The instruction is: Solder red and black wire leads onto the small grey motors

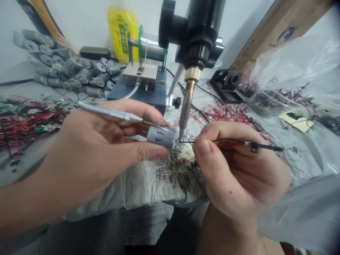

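Note:
My left hand (106, 148) is closed on a small grey motor (161, 136), thumb below and fingers behind it. A thin metal solder-feed tube (111, 112) runs across that hand toward the motor. My right hand (233, 170) pinches a thin black wire (233, 141) and holds its end against the motor's terminal. The tip of the fixed soldering iron (186, 109) points down right at that joint. Below lies a pad littered with solder bits (180, 166).
A pile of grey motors (71, 71) sits at the back left, red and black wires (23, 120) at the left. A solder spool (148, 46) on a blue feeder box (140, 88) stands behind. Clear bags with parts (278, 95) and loose red wires (228, 111) lie right.

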The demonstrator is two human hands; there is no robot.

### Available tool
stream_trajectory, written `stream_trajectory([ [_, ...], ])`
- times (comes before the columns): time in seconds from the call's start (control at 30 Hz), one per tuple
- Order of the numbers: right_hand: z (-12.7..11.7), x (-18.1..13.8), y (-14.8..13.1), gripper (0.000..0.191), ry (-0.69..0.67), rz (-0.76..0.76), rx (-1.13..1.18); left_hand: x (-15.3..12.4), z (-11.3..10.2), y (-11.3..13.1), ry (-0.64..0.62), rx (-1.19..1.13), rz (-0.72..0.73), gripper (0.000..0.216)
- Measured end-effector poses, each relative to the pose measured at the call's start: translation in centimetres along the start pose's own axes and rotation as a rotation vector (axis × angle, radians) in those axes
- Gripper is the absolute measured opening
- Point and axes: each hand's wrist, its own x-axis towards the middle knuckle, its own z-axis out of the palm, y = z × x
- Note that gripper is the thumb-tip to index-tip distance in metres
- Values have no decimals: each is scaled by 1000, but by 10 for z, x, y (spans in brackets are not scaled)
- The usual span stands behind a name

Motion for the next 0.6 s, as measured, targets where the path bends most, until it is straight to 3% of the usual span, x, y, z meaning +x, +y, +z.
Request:
stream_trajectory([
  [0.6, 0, -4, 5, 9, -9, 39, 83, 7, 5, 11, -60, -73, -128, 33],
])
